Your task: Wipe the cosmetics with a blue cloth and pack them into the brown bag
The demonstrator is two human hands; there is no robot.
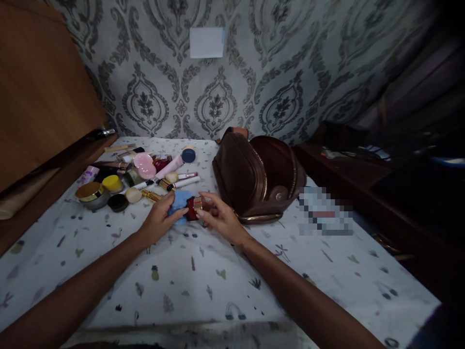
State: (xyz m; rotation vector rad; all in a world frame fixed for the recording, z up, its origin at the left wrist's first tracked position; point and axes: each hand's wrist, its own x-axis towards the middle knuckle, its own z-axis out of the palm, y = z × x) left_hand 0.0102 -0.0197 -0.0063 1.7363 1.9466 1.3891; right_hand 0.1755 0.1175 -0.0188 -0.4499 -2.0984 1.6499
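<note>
My left hand [162, 215] is closed on a fluffy blue cloth [179, 198] and presses it to a small dark red cosmetic jar [192, 209]. My right hand [221, 218] grips the jar's shiny rose-gold end between thumb and fingers. The jar lies sideways between both hands, just above the patterned sheet. Part of it is covered by the cloth and fingers. Beyond my right hand stands a brown leather bag [236, 165] with its zipped top open. A gold tube [150, 195] lies just past my left hand.
Makeup items crowd the left: a gold-lidded jar [90, 192], a yellow-lidded jar [113, 183], a pink compact [146, 167] and several tubes. A wooden panel [47, 97] bounds the left side, a patterned wall [218, 97] the back. A blurred-out item [327, 211] lies right of the bag.
</note>
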